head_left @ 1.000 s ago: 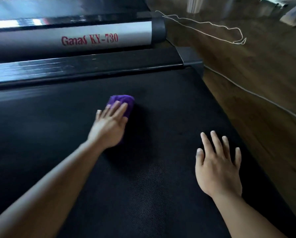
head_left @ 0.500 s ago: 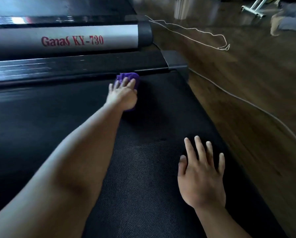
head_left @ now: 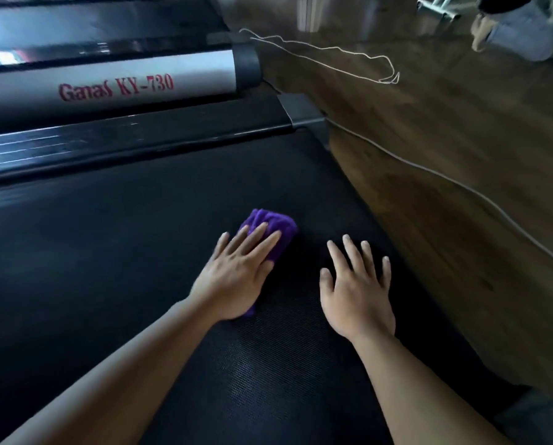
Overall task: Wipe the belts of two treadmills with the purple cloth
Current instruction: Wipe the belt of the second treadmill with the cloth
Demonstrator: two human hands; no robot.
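A wide black treadmill belt (head_left: pixel 114 271) fills most of the view. On it lies a bunched purple cloth (head_left: pixel 276 228), and my left hand (head_left: pixel 238 273) presses flat on it with straight fingers, covering its near part. My right hand (head_left: pixel 357 290) rests flat on the belt just to the right of the cloth, fingers spread, holding nothing. Past the belt's far edge runs a glossy black side rail (head_left: pixel 134 139).
Beyond the rail lies a grey bar marked "Ganas KY-730" (head_left: pixel 114 86), part of another machine. Wooden floor (head_left: pixel 461 149) lies to the right, crossed by a grey cable (head_left: pixel 454 184) and a white cord (head_left: pixel 349 57). A person's shoe and trouser leg (head_left: pixel 522 33) show at the top right.
My left hand has pulled the cloth back from the belt's far edge by the rail toward me, stopping beside my right hand. My right hand has stayed flat on the belt.
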